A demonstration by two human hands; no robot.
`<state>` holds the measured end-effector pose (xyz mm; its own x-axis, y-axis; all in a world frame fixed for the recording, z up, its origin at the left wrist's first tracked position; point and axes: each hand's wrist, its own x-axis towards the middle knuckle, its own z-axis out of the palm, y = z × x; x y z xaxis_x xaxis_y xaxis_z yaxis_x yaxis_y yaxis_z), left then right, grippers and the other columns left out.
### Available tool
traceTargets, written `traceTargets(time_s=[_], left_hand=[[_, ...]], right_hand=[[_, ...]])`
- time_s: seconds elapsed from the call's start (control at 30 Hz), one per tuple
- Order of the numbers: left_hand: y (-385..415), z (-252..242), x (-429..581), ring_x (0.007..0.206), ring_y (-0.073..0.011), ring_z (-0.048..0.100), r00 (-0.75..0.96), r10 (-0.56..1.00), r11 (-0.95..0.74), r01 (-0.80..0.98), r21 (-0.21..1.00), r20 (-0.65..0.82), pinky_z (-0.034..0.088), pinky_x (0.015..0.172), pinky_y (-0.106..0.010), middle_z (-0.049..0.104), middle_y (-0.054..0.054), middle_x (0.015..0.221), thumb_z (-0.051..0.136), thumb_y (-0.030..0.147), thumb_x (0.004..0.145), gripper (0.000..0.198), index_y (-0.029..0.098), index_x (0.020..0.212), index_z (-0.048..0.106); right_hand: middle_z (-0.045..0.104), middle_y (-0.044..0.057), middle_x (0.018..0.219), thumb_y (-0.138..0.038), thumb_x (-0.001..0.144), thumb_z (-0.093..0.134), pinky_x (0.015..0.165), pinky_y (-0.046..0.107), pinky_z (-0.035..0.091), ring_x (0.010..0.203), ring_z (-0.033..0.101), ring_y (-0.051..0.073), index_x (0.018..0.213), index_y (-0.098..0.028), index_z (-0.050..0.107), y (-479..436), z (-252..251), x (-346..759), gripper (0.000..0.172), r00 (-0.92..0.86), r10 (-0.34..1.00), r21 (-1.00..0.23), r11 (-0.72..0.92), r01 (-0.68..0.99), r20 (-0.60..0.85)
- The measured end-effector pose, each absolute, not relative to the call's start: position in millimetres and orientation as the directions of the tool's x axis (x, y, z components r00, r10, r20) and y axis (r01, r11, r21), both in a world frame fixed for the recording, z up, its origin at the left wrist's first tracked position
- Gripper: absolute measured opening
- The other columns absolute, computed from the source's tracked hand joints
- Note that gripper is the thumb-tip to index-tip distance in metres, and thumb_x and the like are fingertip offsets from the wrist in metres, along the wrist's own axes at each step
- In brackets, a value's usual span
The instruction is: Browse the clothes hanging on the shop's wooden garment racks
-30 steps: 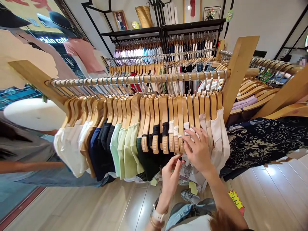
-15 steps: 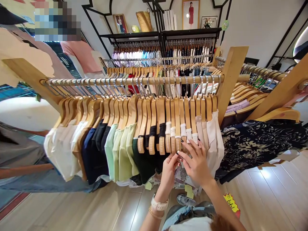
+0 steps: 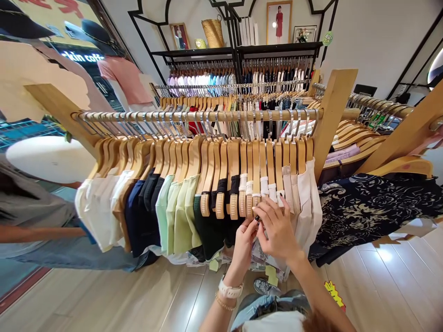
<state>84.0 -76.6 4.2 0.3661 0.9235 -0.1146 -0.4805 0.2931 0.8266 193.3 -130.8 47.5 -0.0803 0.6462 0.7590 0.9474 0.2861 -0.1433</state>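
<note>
A long row of pale wooden hangers [image 3: 221, 161] hangs from a chrome rail [image 3: 207, 115], holding folded garments in white, navy, pale green and dark green. My left hand [image 3: 244, 244], with a white watch and a thin bracelet, has its fingertips pinched at the lower end of a hanger with a white cloth band [image 3: 264, 186]. My right hand [image 3: 277, 228] lies close beside it, fingers spread over the hanger ends. Whatever the left fingertips may hold is hidden. White garments [image 3: 306, 212] hang just right of my hands.
Below my hands lie printed packaging and yellow sticky notes [image 3: 272, 275] above a sneaker [image 3: 265, 287]. A person in a grey top and jeans [image 3: 34, 212] stands at the left. A dark floral garment [image 3: 374, 207] hangs right, beside a wooden rack post [image 3: 332, 120].
My left hand has risen toward the hanger ends, and its fingertips now meet my right hand's. My right hand has shifted slightly down and left. The view has moved a little.
</note>
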Motion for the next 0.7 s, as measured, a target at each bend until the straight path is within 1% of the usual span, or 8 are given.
traceTargets(time_s=[0.07, 0.17, 0.3, 0.4, 0.47, 0.53, 0.6, 0.7], left_hand=[[-75.7, 3.7, 83.7, 0.085, -0.0150, 0.064, 0.379, 0.921, 0.275, -0.483, 0.831, -0.084, 0.050, 0.078, -0.023, 0.073, -0.006, 0.097, 0.085, 0.038, 0.072, 0.036, 0.016, 0.098, 0.075], [-73.8, 0.2, 82.3, 0.077, -0.0124, 0.061, 0.391, 0.917, 0.276, -0.477, 0.835, -0.080, 0.049, 0.073, -0.021, 0.072, -0.004, 0.091, 0.085, 0.037, 0.072, 0.029, 0.015, 0.090, 0.075], [-74.8, -6.8, 80.0, 0.081, -0.0140, 0.062, 0.386, 0.919, 0.282, -0.491, 0.824, -0.085, 0.049, 0.074, -0.023, 0.072, -0.006, 0.096, 0.085, 0.036, 0.069, 0.031, 0.016, 0.091, 0.076], [-81.5, -10.5, 77.4, 0.078, -0.0145, 0.061, 0.373, 0.920, 0.307, -0.492, 0.815, -0.122, 0.048, 0.069, -0.024, 0.072, -0.007, 0.095, 0.087, 0.040, 0.067, 0.036, 0.016, 0.092, 0.077], [-88.6, -12.0, 74.6, 0.072, -0.0130, 0.058, 0.395, 0.913, 0.306, -0.485, 0.819, -0.107, 0.046, 0.065, -0.023, 0.070, -0.005, 0.087, 0.087, 0.044, 0.068, 0.036, 0.015, 0.087, 0.076], [-96.1, -13.5, 70.8, 0.068, -0.0109, 0.054, 0.433, 0.899, 0.276, -0.464, 0.842, -0.057, 0.043, 0.062, -0.022, 0.067, -0.003, 0.080, 0.085, 0.046, 0.072, 0.035, 0.015, 0.085, 0.076], [-102.6, -15.6, 66.5, 0.068, -0.0102, 0.053, 0.460, 0.887, 0.245, -0.434, 0.867, -0.021, 0.042, 0.063, -0.021, 0.067, -0.003, 0.081, 0.085, 0.049, 0.073, 0.037, 0.015, 0.087, 0.077], [-110.0, -19.9, 60.0, 0.068, -0.0110, 0.054, 0.504, 0.862, 0.254, -0.362, 0.897, -0.041, 0.040, 0.062, -0.021, 0.068, -0.004, 0.077, 0.087, 0.053, 0.070, 0.042, 0.014, 0.086, 0.078]], right_hand=[[0.066, 0.008, 0.132, -0.016, 0.090, 0.052, 0.126, 0.055, 0.011, 0.142, 0.045, 0.027, 0.134, -0.020, 0.056, -138.2, 37.5, 190.5, 0.045, -0.089, 0.663, -0.153, 0.297, 0.943, 0.743], [0.065, 0.008, 0.133, -0.015, 0.090, 0.051, 0.127, 0.055, 0.007, 0.142, 0.044, 0.027, 0.134, -0.020, 0.056, -147.4, 27.6, 187.3, 0.044, -0.072, 0.673, -0.175, 0.292, 0.940, 0.736], [0.068, 0.004, 0.129, -0.011, 0.090, 0.050, 0.126, 0.056, 0.007, 0.142, 0.044, 0.026, 0.133, -0.022, 0.056, -155.3, 20.3, 186.6, 0.044, -0.057, 0.676, -0.198, 0.294, 0.935, 0.735], [0.067, 0.003, 0.131, -0.007, 0.089, 0.047, 0.125, 0.054, 0.016, 0.142, 0.044, 0.024, 0.132, -0.024, 0.056, -162.3, 12.2, 186.3, 0.047, -0.024, 0.663, -0.224, 0.286, 0.932, 0.748], [0.066, 0.003, 0.131, -0.005, 0.089, 0.046, 0.123, 0.054, 0.023, 0.140, 0.046, 0.024, 0.131, -0.025, 0.055, -167.7, 5.2, 185.2, 0.048, 0.017, 0.655, -0.262, 0.278, 0.924, 0.755], [0.066, 0.003, 0.129, -0.004, 0.089, 0.046, 0.120, 0.054, 0.028, 0.138, 0.048, 0.024, 0.128, -0.026, 0.056, -173.1, -1.9, 183.6, 0.045, 0.054, 0.649, -0.306, 0.281, 0.910, 0.758], [0.065, 0.004, 0.126, -0.005, 0.089, 0.046, 0.118, 0.054, 0.031, 0.136, 0.048, 0.024, 0.123, -0.026, 0.056, -178.5, -8.2, 182.7, 0.042, 0.081, 0.649, -0.352, 0.299, 0.887, 0.756], [0.064, 0.006, 0.123, -0.007, 0.089, 0.046, 0.115, 0.054, 0.035, 0.137, 0.046, 0.025, 0.115, -0.026, 0.057, -188.2, -14.5, 185.2, 0.035, 0.102, 0.658, -0.413, 0.337, 0.846, 0.746]])
